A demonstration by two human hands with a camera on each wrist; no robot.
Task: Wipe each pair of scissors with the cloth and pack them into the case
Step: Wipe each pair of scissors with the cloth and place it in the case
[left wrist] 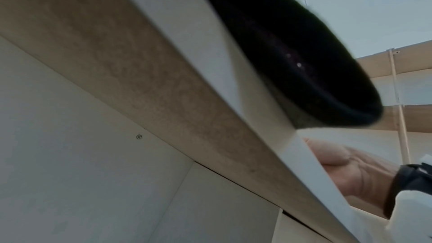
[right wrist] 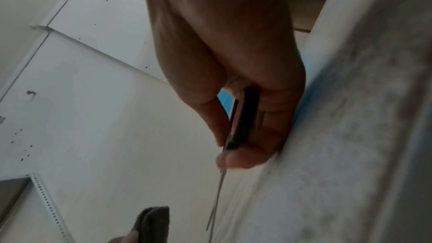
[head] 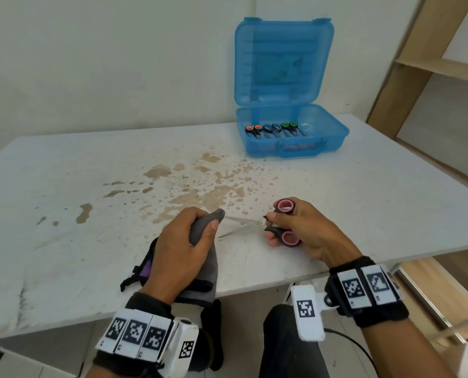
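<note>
Pink-handled scissors (head: 277,226), blades spread wide just above the tabletop (head: 91,186), gripped by my right hand (head: 301,230) with fingers through the loops, my left hand (head: 181,249) clenching the grey cloth (head: 205,241) right at the blade tips, blue case (head: 290,132) open well beyond.

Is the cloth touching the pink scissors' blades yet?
Cannot tell. In the head view the cloth tip meets the upper blade of the pink scissors; contact is unclear.
</note>
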